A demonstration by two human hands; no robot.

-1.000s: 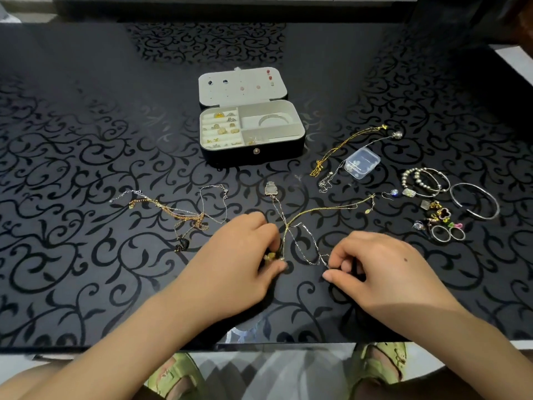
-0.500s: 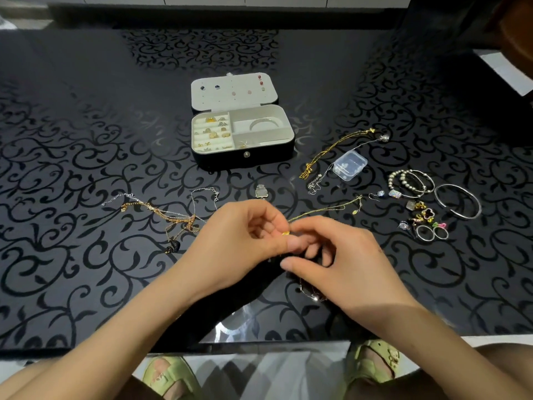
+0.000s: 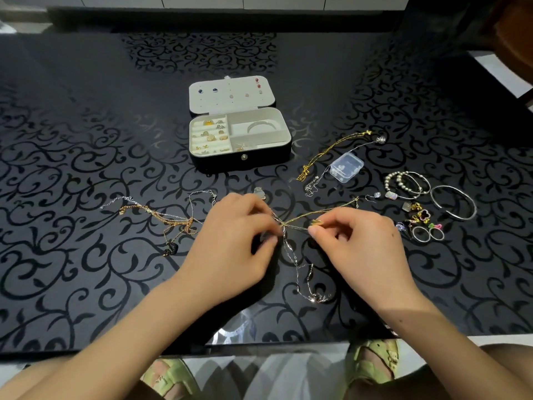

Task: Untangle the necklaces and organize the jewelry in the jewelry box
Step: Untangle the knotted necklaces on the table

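Since half a second ago, left hand [image 3: 236,241] and right hand [image 3: 357,241] separated, each pinching the tangled chains [image 3: 291,223] (knot loosening, still unresolved).

A home, glossy black scroll-patterned table [image 3: 86,168], white cabinet fronts [image 3: 202,0] behind, sandalled feet [image 3: 372,362] below

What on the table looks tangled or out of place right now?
The tangled chains pinched between left hand and right hand are knotted, gold crossing silver. Another chain heap lies further left; bangles and rings sit loose at the right, outside the open box.
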